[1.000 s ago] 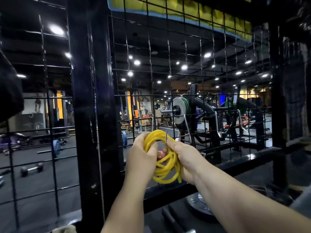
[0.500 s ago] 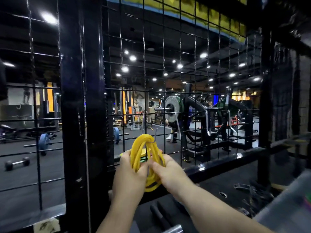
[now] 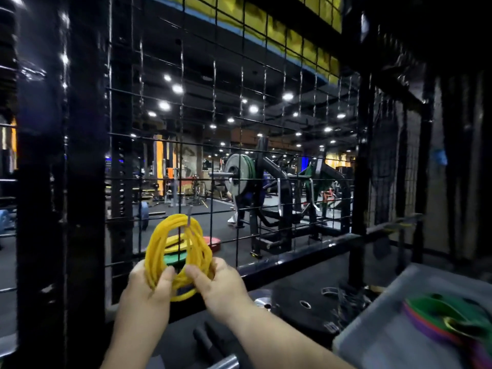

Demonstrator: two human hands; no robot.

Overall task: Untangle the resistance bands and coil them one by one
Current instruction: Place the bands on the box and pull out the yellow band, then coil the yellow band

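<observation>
A coil of yellow resistance band (image 3: 177, 243) hangs from a small metal hook (image 3: 189, 214) on the black wire mesh panel (image 3: 266, 145). My left hand (image 3: 151, 287) grips the coil's lower left strands. The lower right strands are gripped by my right hand (image 3: 218, 283), thumb forward. Both hands are close together under the coil. At the lower right, a grey bin (image 3: 399, 331) holds green and purple bands (image 3: 450, 320), partly cut off by the frame edge.
A thick black post (image 3: 61, 182) stands to the left of the mesh. A black weight plate (image 3: 303, 307) and dark bars (image 3: 210, 344) lie on the floor below my arms. Gym machines and loaded barbells (image 3: 239, 177) show beyond the mesh.
The coil has opened out wider on the hook, and both hands have slid down to its lower strands. The view has swung, bringing the grey bin into sight at lower right.
</observation>
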